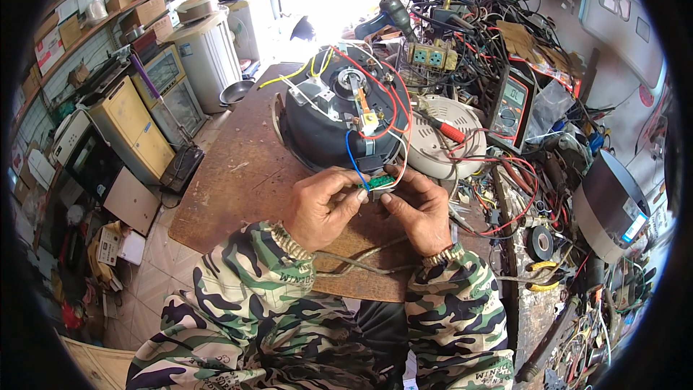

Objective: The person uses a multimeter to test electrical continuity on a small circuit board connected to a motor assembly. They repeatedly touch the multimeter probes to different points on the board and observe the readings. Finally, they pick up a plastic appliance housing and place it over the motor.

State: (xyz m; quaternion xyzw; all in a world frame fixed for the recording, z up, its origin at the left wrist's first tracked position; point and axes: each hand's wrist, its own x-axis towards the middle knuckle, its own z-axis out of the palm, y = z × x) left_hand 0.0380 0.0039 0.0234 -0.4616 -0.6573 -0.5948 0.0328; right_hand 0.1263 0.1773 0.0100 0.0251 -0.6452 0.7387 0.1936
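Head view: left hand [323, 206] pinching one end of green circuit board [377, 182], blue wire [353, 153] best left slack, board just nearside of black housing [307, 126], right hand [424, 211] pinching other end, ideally by edges only.

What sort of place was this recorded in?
Probably an appliance repair shop: there's an opened black appliance with exposed wires, a multimeter, and a heap of tangled cables.
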